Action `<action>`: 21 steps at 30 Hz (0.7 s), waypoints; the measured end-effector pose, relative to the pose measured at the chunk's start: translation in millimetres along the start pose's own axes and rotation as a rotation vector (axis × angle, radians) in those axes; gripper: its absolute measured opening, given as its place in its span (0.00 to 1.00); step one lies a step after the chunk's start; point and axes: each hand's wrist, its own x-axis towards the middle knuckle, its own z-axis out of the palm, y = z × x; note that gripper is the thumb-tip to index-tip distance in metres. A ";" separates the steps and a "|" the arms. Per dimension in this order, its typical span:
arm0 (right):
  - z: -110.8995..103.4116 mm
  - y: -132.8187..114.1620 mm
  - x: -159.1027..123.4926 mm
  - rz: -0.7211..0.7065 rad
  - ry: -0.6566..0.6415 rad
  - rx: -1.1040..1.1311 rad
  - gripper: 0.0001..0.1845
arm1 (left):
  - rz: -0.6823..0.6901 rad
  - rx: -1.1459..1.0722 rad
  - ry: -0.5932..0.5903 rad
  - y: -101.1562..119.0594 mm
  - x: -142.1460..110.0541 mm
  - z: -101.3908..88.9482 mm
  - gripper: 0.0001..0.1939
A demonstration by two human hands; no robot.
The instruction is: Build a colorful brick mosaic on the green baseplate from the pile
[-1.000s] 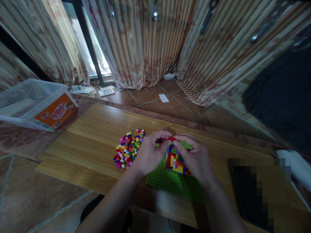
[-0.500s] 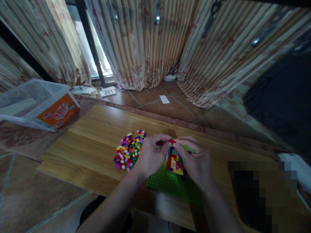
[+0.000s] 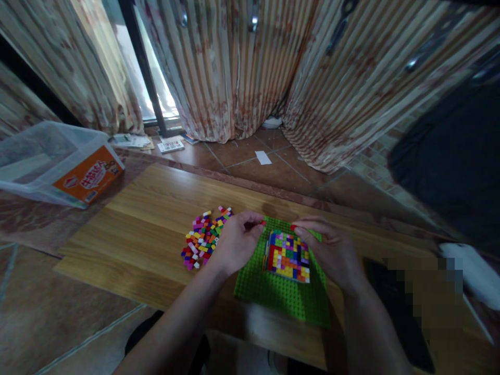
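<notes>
Over the far left part of a green studded baseplate, my left hand pinches a small red brick between thumb and fingertips. My right hand holds another red brick the same way, above the plate's far right part. Between and below the hands, a block of many-coloured bricks stands on the baseplate, several layers high at its left side. A pile of loose coloured bricks lies left of my left hand, which hides part of it.
The wooden table carries all of this. A clear plastic bin with an orange label is at the far left. Dark and white objects lie at the right. Striped curtains hang beyond the table.
My hands have moved apart, from meeting at one red spot to each pinching its own red brick. More of the brick block and baseplate shows between them.
</notes>
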 end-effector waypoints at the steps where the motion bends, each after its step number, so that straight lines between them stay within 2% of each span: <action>1: -0.2 1.4 -0.3 0.014 -0.022 0.005 0.06 | -0.001 0.020 -0.019 -1.1 0.2 -0.1 0.07; 9: 10.1 8.7 -1.1 0.046 -0.115 0.012 0.07 | -0.007 0.131 -0.143 0.6 -2.5 0.8 0.09; 15: 13.4 10.2 -1.4 0.067 -0.124 0.016 0.07 | 0.006 0.151 -0.220 3.6 -4.2 -0.1 0.11; 21: 14.5 8.3 -1.9 0.073 -0.122 0.027 0.07 | 0.009 0.176 -0.245 4.4 -4.7 -0.5 0.13</action>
